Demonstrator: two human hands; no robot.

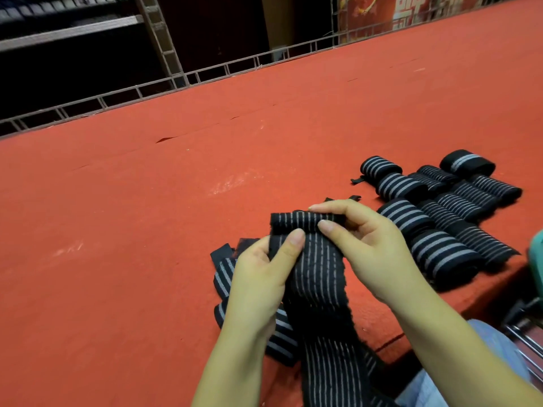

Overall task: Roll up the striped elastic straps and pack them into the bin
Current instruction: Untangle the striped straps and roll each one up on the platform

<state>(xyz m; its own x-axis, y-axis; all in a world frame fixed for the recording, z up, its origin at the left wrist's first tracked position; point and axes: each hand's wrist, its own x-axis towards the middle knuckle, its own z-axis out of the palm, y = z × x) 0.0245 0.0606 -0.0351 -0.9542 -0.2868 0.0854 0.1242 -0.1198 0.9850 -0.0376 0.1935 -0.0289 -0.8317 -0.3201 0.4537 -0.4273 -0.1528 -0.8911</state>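
Starting the roll: left hand (pixel 266 270) and right hand (pixel 360 237) both pinching black grey-striped elastic strap (pixel 316 277); best kept tight, edges aligned.

Red table (pixel 176 215) — rolled straps (pixel 440 207); loose straps (pixel 224 273)

We hold a black strap (pixel 318 271) with thin pale stripes along its length; its far end is folded over into the start of a roll, and the rest trails toward us off the desk edge. Flat straps (pixel 224 277) lie heaped beneath it at left. To the right, finished rolls (pixel 435 212) lie side by side in rows, touching.
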